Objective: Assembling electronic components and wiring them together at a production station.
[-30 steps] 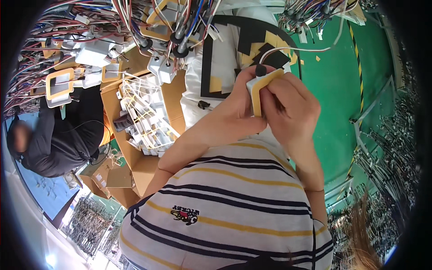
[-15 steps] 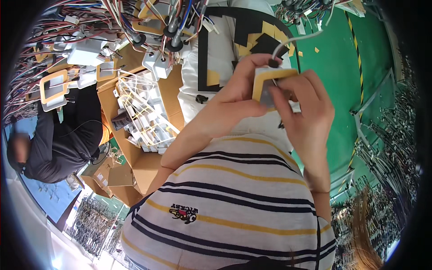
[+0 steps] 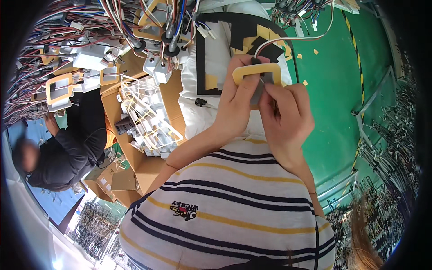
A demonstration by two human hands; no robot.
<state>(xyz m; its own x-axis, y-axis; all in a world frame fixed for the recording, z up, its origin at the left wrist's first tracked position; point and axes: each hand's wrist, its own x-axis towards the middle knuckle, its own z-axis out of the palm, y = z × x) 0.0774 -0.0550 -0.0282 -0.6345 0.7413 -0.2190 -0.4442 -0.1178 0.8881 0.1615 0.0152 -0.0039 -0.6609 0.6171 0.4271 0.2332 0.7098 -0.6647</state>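
Note:
A small grey box-like housing with a yellow foam frame (image 3: 261, 68) around its open face is held up in front of my chest. My left hand (image 3: 234, 103) grips it from the left, the thumb reaching over the frame into the opening. The fingers of my right hand (image 3: 290, 112) are pinched together at the opening's right side. Something thin and pale shows by those fingertips; what they pinch is mostly hidden. From a black grommet (image 3: 255, 60) at the housing's top, a cable (image 3: 281, 38) curves up and right.
Similar housings (image 3: 58, 90) and bundled wires (image 3: 49, 33) crowd the upper left. A cardboard box (image 3: 173, 96) holds many white parts. Black sheets and yellow foam pieces (image 3: 211, 82) lie on white covering ahead. Another person (image 3: 67, 153) sits at left. Wire racks (image 3: 391, 148) stand right.
Both hands and the housing have moved left, and the foam frame's face has turned more into view. My left thumb now reaches into the opening. The other person's arm has shifted.

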